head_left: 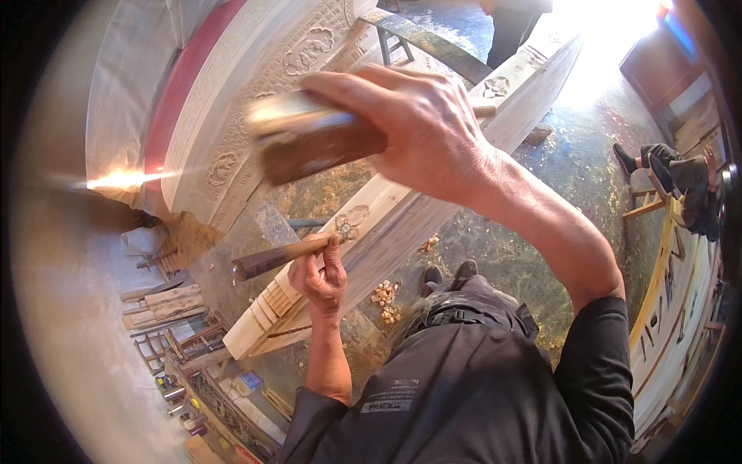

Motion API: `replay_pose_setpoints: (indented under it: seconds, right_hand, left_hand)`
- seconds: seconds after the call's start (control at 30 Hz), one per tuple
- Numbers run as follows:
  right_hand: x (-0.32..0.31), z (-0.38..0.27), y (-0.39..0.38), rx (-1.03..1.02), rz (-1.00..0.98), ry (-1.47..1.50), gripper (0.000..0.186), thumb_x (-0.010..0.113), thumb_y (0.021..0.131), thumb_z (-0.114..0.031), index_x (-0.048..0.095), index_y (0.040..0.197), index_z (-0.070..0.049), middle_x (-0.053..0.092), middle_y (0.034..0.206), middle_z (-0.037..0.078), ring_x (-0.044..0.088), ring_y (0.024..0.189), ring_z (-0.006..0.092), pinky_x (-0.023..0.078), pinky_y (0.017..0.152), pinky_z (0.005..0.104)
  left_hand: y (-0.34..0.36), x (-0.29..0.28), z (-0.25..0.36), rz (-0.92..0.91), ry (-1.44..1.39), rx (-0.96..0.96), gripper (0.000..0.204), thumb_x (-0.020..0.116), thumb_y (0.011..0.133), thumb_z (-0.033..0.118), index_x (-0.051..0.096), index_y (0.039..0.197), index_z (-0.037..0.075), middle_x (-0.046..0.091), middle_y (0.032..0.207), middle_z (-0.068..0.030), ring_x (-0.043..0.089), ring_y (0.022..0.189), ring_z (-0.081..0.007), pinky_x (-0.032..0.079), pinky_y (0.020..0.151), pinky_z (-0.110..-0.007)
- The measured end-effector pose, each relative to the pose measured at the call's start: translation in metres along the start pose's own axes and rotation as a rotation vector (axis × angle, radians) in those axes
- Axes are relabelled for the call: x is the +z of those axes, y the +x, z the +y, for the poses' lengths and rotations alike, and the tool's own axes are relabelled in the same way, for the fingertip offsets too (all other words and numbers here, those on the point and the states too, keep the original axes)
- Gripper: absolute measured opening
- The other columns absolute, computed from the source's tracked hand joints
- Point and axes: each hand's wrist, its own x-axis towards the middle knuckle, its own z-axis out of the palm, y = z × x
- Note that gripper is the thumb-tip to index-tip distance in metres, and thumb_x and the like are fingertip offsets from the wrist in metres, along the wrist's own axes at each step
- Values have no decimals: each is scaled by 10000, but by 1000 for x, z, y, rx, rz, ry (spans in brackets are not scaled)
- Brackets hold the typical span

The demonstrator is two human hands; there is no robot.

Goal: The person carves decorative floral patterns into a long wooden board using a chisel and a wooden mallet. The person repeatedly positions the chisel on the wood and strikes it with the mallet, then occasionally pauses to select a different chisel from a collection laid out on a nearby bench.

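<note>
A long pale wooden beam point(390, 232) runs diagonally across the view before me. A flower-like relief point(353, 220) is carved in its face. My left hand point(321, 280) is closed round a wood chisel point(277, 259), whose thick handle points left. The chisel's tip lies by the relief; I cannot tell whether it touches the wood. Raised above the beam, my right hand point(433, 135) grips a wooden mallet point(321, 151). The mallet's block-shaped head is smeared by motion, and a short end of its handle sticks out past the hand.
Wood chips point(385, 300) lie on the floor near my shoes. Large carved panels point(309, 50) lean at the upper left. Wooden frames and tools point(185, 340) crowd the lower left. A person point(684, 182) sits at the right; another person point(512, 35) stands beyond a bench point(433, 50).
</note>
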Motion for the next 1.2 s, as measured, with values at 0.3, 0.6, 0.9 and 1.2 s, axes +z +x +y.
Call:
replay_pose_setpoints:
  seconds: [0.3,0.6,0.9,1.2]
  right_hand:
    - [73,88,-91,386,-222,-230,578,728,806,-70,606,1360,-180,714,971,115,724,910,337,580,756,481]
    - [78,80,-86,480,-244,-220,563,750,809,-132,631,1352,-222,715,1024,85,714,931,358,569,779,483]
    - [70,81,-91,613,-60,-101,545,785,821,-179,649,1349,-194,749,1086,101,742,977,293,581,836,427]
    - [-5,30,-171,1130,106,297,392,822,789,-84,678,1136,31,722,963,77,664,850,157,548,768,334]
  left_hand:
    - [0,11,3,116,0,40,136,750,962,100,655,915,14,730,838,-91,696,679,-230,537,611,-306]
    - [15,6,15,31,44,66,200,729,992,192,664,855,62,735,811,-72,699,684,-179,513,570,-288]
    - [31,-9,11,369,-394,-405,233,614,1032,50,547,1233,-47,680,924,-152,653,830,-176,549,786,-307]
    - [57,-24,9,445,-412,-349,196,573,996,-55,560,1191,-78,666,1171,-160,605,747,-122,500,681,-253]
